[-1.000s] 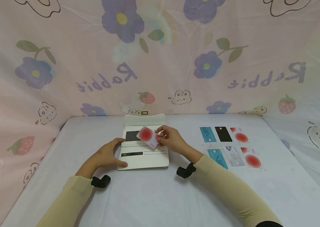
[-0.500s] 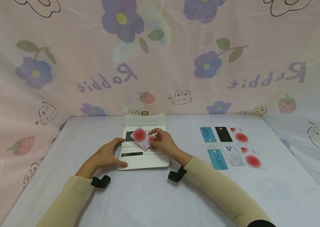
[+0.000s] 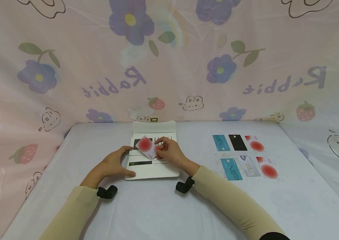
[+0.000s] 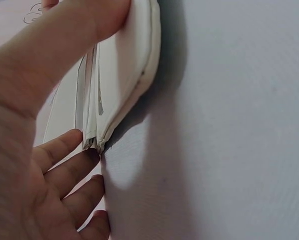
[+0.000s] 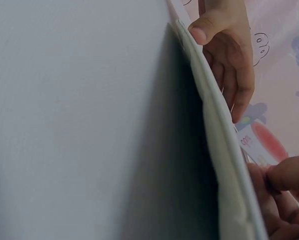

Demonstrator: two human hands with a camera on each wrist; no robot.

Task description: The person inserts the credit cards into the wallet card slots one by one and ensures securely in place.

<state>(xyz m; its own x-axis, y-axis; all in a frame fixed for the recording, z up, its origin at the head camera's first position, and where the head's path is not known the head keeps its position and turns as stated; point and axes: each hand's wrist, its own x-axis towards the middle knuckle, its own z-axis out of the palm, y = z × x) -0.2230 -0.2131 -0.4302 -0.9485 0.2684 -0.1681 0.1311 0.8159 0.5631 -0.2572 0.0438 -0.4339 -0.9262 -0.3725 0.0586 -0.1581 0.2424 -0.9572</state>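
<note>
A white wallet (image 3: 154, 171) lies unfolded on the table in the head view, its far flap raised at the back. My left hand (image 3: 113, 163) rests at its left edge. The thumb lies on the near panel; the other fingers, relaxed and spread in the left wrist view, touch the wallet's side by the fold (image 4: 92, 142). Over the wallet's middle, my right hand (image 3: 172, 153) pinches a white card with red circles (image 3: 144, 145) between thumb and fingers. The card is tilted, and its right corner is hidden by the fingers.
Two rows of cards lie to the right: a blue card (image 3: 221, 142), a black card (image 3: 237, 142) and a red-circle card (image 3: 255, 144) behind; another blue card (image 3: 231, 169), a silver card (image 3: 250, 166) and another red-circle card (image 3: 267, 167) in front. A patterned curtain (image 3: 169, 66) hangs behind.
My right hand has moved left with the red-circle card, carrying it further over the wallet's middle. My left hand has stayed at the wallet's left edge.
</note>
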